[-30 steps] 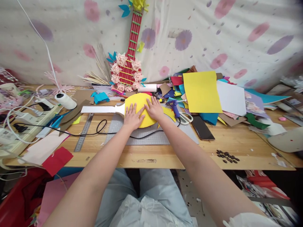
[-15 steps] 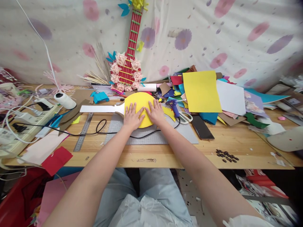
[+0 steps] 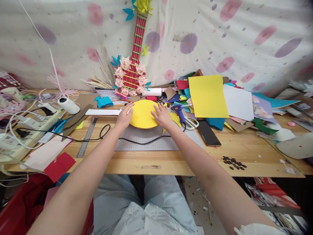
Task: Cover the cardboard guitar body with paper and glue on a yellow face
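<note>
The left hand (image 3: 125, 116) cups the left edge of a round yellow foam disc (image 3: 142, 114), where a long white card strip (image 3: 103, 112) runs off to the left, while the right hand (image 3: 162, 115) lies flat with fingers spread on the disc's right edge. The disc lies on a grey cutting mat (image 3: 146, 140) on the wooden table (image 3: 244, 147), a black cable (image 3: 105, 132) crossing the mat just below both wrists. Right of the right hand sit a blue glue gun (image 3: 180, 112), white-handled scissors (image 3: 192, 122) and a dark phone (image 3: 208, 133); a steel ruler (image 3: 87, 132) lies to the left
</note>
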`<state>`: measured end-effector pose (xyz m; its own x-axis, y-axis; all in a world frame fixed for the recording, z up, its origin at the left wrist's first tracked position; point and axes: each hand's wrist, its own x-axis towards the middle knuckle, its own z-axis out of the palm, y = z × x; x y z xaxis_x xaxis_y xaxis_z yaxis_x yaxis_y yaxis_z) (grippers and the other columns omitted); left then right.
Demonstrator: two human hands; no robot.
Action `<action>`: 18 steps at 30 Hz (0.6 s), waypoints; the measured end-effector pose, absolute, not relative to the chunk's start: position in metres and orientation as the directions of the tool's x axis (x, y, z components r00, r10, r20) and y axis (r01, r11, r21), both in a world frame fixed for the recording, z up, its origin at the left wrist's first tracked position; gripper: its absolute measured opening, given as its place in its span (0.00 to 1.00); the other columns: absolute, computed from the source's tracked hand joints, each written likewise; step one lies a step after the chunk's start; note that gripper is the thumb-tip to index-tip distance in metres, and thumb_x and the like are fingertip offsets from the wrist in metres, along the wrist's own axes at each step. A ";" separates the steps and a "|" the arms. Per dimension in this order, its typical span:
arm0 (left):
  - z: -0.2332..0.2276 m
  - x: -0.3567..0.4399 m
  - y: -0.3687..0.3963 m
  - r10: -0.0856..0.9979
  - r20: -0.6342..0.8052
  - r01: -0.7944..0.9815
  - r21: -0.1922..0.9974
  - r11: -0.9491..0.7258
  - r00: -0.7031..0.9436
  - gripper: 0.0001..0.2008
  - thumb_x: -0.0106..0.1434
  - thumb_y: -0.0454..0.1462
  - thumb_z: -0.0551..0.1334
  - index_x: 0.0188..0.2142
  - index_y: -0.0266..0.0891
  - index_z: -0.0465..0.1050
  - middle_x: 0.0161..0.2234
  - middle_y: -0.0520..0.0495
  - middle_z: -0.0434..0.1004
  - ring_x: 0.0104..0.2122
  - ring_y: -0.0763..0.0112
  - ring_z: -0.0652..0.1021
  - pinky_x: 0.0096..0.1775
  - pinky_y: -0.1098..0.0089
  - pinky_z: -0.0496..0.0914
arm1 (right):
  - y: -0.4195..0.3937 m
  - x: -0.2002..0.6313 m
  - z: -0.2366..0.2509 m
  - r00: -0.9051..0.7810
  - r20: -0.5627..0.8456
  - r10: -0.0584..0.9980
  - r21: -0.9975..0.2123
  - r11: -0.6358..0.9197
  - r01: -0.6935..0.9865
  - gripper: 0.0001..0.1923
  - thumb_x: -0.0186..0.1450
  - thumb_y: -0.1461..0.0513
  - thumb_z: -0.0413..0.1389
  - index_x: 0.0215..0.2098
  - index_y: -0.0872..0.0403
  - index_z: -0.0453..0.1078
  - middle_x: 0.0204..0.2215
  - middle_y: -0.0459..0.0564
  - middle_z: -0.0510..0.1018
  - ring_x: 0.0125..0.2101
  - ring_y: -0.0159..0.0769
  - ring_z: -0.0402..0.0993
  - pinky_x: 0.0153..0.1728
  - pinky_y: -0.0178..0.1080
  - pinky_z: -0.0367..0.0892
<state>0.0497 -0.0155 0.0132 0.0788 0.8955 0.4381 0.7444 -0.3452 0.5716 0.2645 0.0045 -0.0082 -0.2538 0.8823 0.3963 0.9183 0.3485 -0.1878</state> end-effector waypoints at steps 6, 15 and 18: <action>0.016 0.004 -0.022 0.875 0.252 0.861 0.206 -0.465 0.412 0.32 0.49 0.30 0.54 0.56 0.39 0.63 0.60 0.46 0.59 0.61 0.64 0.58 0.60 0.64 0.53 | -0.008 0.290 -0.007 -0.255 0.529 0.809 -0.216 0.419 0.882 0.25 0.69 0.54 0.37 0.53 0.58 0.66 0.55 0.55 0.67 0.58 0.41 0.56 0.59 0.47 0.47; -0.007 0.000 -0.025 0.922 0.189 0.939 -0.001 -0.343 0.338 0.29 0.58 0.39 0.56 0.59 0.38 0.57 0.60 0.40 0.57 0.59 0.56 0.59 0.59 0.55 0.51 | -0.031 0.358 -0.028 0.228 0.592 0.773 -0.418 0.053 0.907 0.20 0.66 0.52 0.40 0.24 0.52 0.63 0.26 0.55 0.72 0.32 0.40 0.68 0.34 0.41 0.62; -0.009 0.001 -0.030 0.902 0.252 0.936 -0.048 -0.349 0.350 0.27 0.58 0.38 0.56 0.58 0.39 0.60 0.57 0.39 0.62 0.56 0.55 0.64 0.58 0.55 0.53 | -0.031 0.376 -0.031 0.373 0.592 0.714 -0.524 -0.011 0.852 0.18 0.63 0.50 0.47 0.22 0.52 0.58 0.25 0.52 0.70 0.32 0.38 0.66 0.36 0.40 0.61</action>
